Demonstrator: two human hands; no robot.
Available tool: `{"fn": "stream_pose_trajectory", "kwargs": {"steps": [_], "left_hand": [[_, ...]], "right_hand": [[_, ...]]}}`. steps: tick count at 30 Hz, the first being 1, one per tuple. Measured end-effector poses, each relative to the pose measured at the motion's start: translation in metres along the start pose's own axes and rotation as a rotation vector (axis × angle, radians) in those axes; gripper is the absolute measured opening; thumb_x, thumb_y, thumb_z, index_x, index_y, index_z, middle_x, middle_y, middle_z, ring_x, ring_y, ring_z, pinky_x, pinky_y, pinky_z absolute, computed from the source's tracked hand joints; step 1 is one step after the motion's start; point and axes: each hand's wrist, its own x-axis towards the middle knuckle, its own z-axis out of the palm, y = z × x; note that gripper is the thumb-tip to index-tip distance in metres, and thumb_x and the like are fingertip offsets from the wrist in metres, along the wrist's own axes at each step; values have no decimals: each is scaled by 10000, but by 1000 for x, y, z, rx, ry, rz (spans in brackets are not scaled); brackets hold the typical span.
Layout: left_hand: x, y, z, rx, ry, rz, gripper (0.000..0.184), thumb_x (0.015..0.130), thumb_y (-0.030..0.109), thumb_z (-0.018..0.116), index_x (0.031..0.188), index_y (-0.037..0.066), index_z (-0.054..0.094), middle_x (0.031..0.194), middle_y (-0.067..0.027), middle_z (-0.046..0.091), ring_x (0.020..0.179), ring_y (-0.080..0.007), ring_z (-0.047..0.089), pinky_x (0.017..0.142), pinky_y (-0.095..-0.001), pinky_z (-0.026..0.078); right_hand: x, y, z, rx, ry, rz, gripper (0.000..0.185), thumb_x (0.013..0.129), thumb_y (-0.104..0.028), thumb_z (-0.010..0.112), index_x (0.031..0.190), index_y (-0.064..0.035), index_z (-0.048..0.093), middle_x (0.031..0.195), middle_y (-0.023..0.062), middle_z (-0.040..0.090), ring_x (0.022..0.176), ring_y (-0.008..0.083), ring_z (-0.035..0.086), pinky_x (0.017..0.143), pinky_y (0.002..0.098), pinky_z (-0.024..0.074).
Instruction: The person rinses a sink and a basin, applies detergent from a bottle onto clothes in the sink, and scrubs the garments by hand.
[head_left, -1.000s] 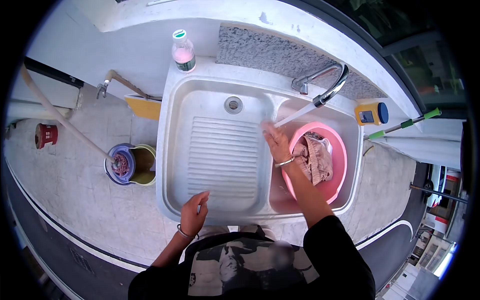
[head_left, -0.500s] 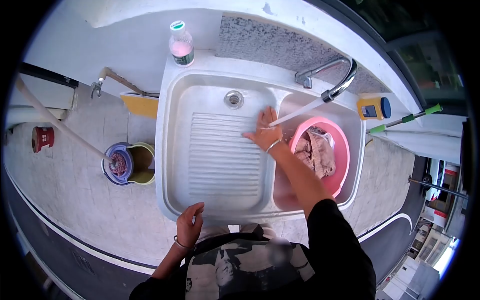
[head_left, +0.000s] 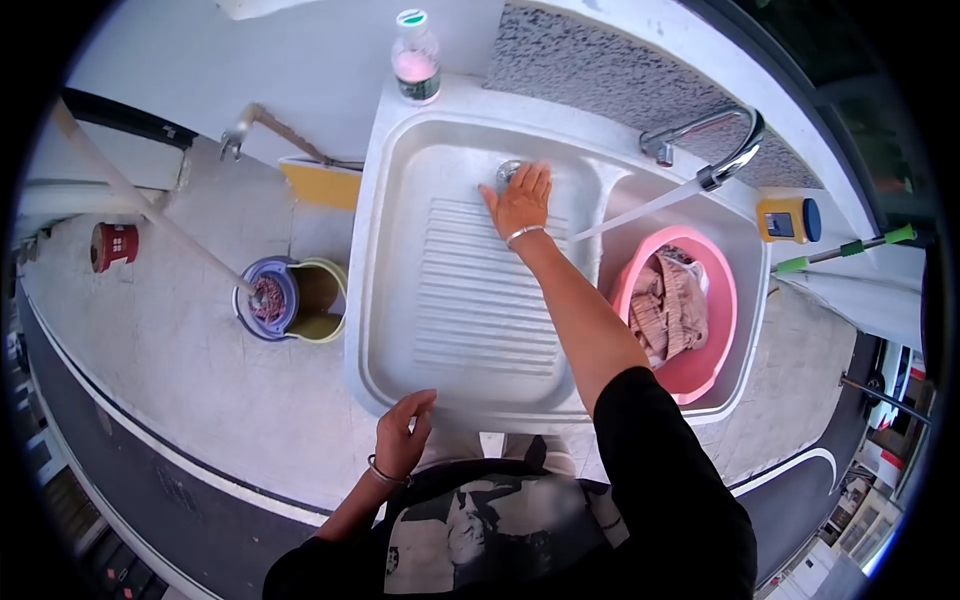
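My right hand lies palm down with its fingers spread, partly covering the metal drain of the white sink. It holds nothing. Below it runs the ribbed washboard surface. From the chrome faucet, a stream of water slants toward the divider beside that hand. My left hand hangs by the sink's front rim, fingers loosely curled and apart, with nothing visible in it. In the right basin stands a pink basin holding light brown cloth.
A clear bottle with pink contents stands on the back ledge. A yellow container with a blue lid and a green-handled pole are at the right. A mop bucket stands left of the sink, near a wall tap.
My right hand has moved from beside the divider, under the water stream, leftward to the drain. My left hand stays by the front rim. The whole view has shifted slightly.
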Motion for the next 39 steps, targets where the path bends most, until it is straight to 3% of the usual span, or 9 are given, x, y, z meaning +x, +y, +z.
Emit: {"fn": "stream_pose_trajectory", "kwargs": {"steps": [2, 8, 9, 15, 17, 21, 27, 31, 39], "left_hand": [[-5, 2, -4, -3, 23, -18, 289, 800, -44, 536, 1072, 16, 613, 945, -139, 670, 850, -238, 668, 766, -313, 514], [-21, -7, -16, -19, 92, -65, 273, 810, -61, 527, 1057, 7, 621, 928, -127, 672, 851, -218, 665, 760, -297, 509], [-24, -7, -18, -46, 102, -83, 271, 813, -68, 521, 1055, 3, 621, 924, -125, 672, 854, -213, 664, 759, -293, 508], [-33, -15, -26, -48, 20, -130, 313, 848, -79, 458, 1106, 15, 607, 939, -102, 665, 849, -176, 674, 773, -285, 517], [-29, -14, -28, -36, -9, -120, 321, 847, -76, 456, 1113, 23, 607, 927, -101, 665, 845, -176, 677, 769, -285, 516], [-33, -16, -28, -87, -3, -97, 329, 835, -75, 483, 1128, 24, 594, 929, -122, 654, 812, -206, 684, 732, -297, 522], [-37, -23, -24, -68, 52, -84, 316, 840, -63, 479, 1118, 17, 604, 910, -129, 655, 802, -202, 677, 742, -288, 511], [-44, -23, -22, -260, 109, -133, 276, 877, -64, 442, 1086, -2, 611, 943, -101, 656, 832, -171, 668, 746, -273, 511], [-45, -27, -28, -355, 145, -116, 238, 905, -59, 424, 1030, -18, 622, 931, -76, 657, 829, -152, 655, 741, -262, 513]], "right_hand": [[1, -29, -1, 28, 3, 59, 823, 886, -533, 453, 1392, 87, 258, 1474, 290, 173, 1391, 429, 89, 1127, 511, 58], [4, -117, 24, 299, -36, -363, 638, 907, -363, 440, 1363, 68, 322, 1460, 241, 263, 1388, 387, 161, 1132, 485, 107], [-5, -134, 42, 113, 37, -386, 611, 903, -332, 447, 1376, 37, 327, 1454, 224, 289, 1383, 373, 191, 1133, 459, 140], [15, -78, 11, 35, -56, -735, 620, 922, -415, 438, 1418, -65, 312, 1495, 94, 277, 1394, 259, 218, 1134, 433, 168], [28, -50, -8, -1, -102, -603, 619, 929, -445, 428, 1432, -107, 298, 1509, 54, 256, 1400, 226, 208, 1139, 418, 165], [28, 27, -18, -96, -39, -707, 628, 932, -449, 424, 1434, -98, 285, 1504, 52, 264, 1392, 196, 227, 1142, 400, 173], [-11, 78, -34, -116, -109, -231, 627, 924, -402, 457, 1418, -51, 294, 1473, 181, 271, 1371, 310, 250, 1122, 419, 213], [-58, 51, 1, -48, 122, 4, 698, 898, -418, 492, 1386, 40, 296, 1451, 259, 257, 1362, 384, 228, 1114, 488, 178], [-102, -85, 12, 161, -3, -492, 780, 862, -458, 522, 1415, 27, 263, 1481, 236, 217, 1388, 381, 162, 1144, 473, 91]]}}
